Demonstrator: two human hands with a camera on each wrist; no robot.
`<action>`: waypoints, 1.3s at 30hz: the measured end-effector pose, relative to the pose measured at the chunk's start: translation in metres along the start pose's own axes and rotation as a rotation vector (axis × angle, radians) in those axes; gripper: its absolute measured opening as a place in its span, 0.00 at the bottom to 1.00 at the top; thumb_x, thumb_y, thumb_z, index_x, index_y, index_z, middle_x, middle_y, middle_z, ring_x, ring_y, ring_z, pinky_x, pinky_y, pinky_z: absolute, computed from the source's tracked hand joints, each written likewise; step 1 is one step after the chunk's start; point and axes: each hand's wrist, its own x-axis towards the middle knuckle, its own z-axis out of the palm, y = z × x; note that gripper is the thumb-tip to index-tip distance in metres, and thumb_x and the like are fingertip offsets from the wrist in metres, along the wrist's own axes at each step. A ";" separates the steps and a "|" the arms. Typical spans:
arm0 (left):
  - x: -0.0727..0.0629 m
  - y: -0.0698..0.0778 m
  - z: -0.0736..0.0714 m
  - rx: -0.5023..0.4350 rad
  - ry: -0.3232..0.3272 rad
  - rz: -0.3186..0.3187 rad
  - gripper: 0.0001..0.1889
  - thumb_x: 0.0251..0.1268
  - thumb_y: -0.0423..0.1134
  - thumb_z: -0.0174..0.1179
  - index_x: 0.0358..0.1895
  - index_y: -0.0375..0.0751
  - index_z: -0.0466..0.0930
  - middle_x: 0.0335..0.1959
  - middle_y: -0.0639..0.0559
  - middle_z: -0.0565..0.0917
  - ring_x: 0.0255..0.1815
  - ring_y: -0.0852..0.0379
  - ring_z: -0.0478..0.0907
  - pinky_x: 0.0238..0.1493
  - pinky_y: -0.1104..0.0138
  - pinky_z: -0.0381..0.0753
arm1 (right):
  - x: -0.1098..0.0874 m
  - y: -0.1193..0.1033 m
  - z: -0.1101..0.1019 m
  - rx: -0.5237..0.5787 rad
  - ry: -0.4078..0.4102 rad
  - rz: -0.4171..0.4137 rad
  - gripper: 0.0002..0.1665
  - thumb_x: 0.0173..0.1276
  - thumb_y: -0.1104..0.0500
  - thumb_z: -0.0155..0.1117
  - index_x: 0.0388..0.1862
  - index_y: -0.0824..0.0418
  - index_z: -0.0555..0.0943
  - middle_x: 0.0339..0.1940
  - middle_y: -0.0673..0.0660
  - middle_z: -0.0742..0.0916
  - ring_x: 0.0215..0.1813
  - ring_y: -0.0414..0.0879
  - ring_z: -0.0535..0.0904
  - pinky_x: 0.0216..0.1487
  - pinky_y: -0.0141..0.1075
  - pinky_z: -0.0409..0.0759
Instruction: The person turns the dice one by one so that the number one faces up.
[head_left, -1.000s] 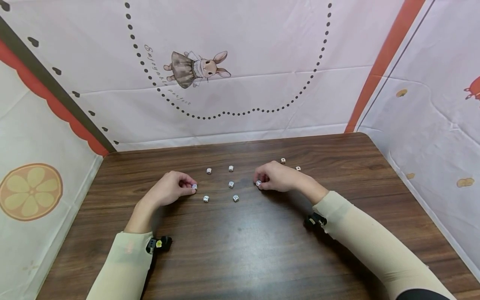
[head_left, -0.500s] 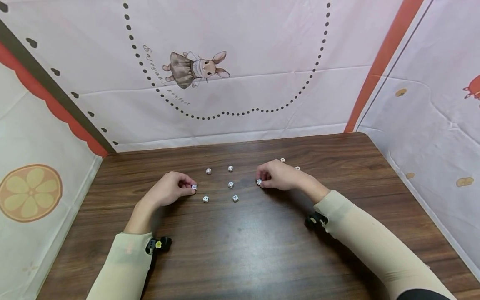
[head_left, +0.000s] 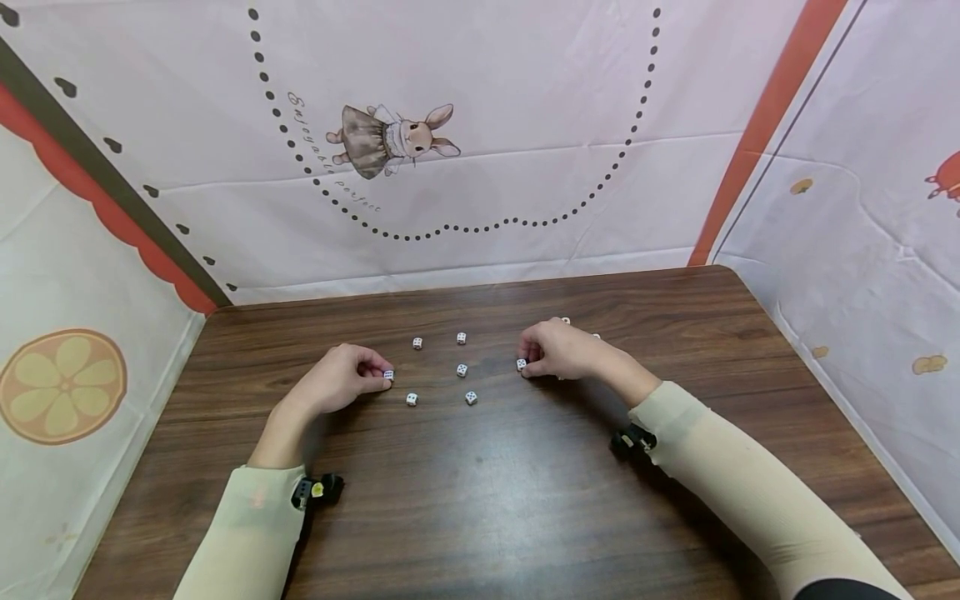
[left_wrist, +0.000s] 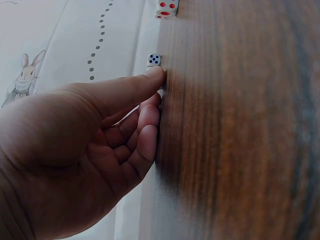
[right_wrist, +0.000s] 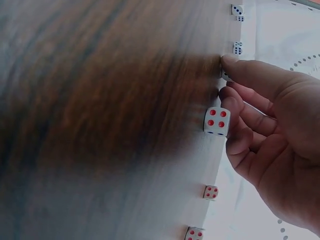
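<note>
In the head view, my left hand pinches a white die at the tabletop, left of the loose dice. From the left wrist, the thumb covers most of that grip; a five-pip die shows just past the thumb tip. My right hand holds another die between thumb and fingertips, right of the group. The right wrist view shows only a sliver of this held die. Close beside those fingers sits a die with four red pips, almost wholly hidden beneath the hand in the head view.
Between the hands lie several loose dice, among them a centre die and a near one. Behind the right hand, two dice are partly covered. A printed cloth rises behind the wooden table.
My right hand has slid slightly to the right with its die, covering more of the two dice behind it. The left hand keeps its pinch in about the same place.
</note>
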 end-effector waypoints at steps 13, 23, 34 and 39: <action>-0.002 0.001 -0.001 0.005 0.006 0.025 0.06 0.71 0.37 0.72 0.46 0.42 0.91 0.34 0.55 0.85 0.36 0.57 0.78 0.39 0.65 0.77 | -0.003 0.001 -0.001 -0.020 -0.015 -0.182 0.16 0.65 0.69 0.73 0.52 0.59 0.88 0.37 0.52 0.85 0.37 0.39 0.79 0.43 0.38 0.80; -0.001 0.000 -0.001 0.001 0.006 0.029 0.06 0.70 0.37 0.72 0.46 0.42 0.91 0.34 0.55 0.85 0.36 0.57 0.78 0.39 0.65 0.77 | -0.002 0.001 -0.001 -0.112 -0.014 -0.275 0.11 0.67 0.70 0.72 0.46 0.59 0.90 0.36 0.53 0.84 0.39 0.44 0.78 0.42 0.37 0.78; -0.001 0.003 -0.001 0.002 0.008 0.027 0.06 0.70 0.37 0.72 0.46 0.41 0.91 0.34 0.55 0.85 0.36 0.57 0.78 0.39 0.65 0.77 | 0.001 0.000 -0.002 -0.099 -0.009 -0.136 0.03 0.69 0.63 0.74 0.39 0.57 0.87 0.27 0.45 0.83 0.31 0.37 0.77 0.38 0.36 0.79; -0.001 0.003 -0.002 0.006 0.008 0.028 0.06 0.70 0.37 0.72 0.46 0.41 0.91 0.34 0.55 0.85 0.36 0.57 0.78 0.39 0.65 0.77 | 0.003 0.000 -0.001 -0.109 -0.006 -0.098 0.07 0.67 0.59 0.77 0.40 0.58 0.87 0.27 0.45 0.83 0.32 0.38 0.78 0.39 0.37 0.79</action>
